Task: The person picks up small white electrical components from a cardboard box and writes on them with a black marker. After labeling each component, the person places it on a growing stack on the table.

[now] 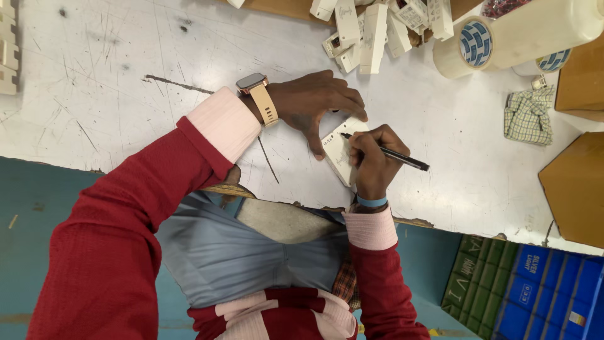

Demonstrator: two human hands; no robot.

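Both hands are working: I'm pinning the small white box [336, 151] flat with my left hand [314, 104] while my right hand [372, 160] is gripping the black pen [393, 154], keeping strokes light and steady.

Scratched white worktable [126, 75] with a chipped front edge; teal floor [25, 239] below.
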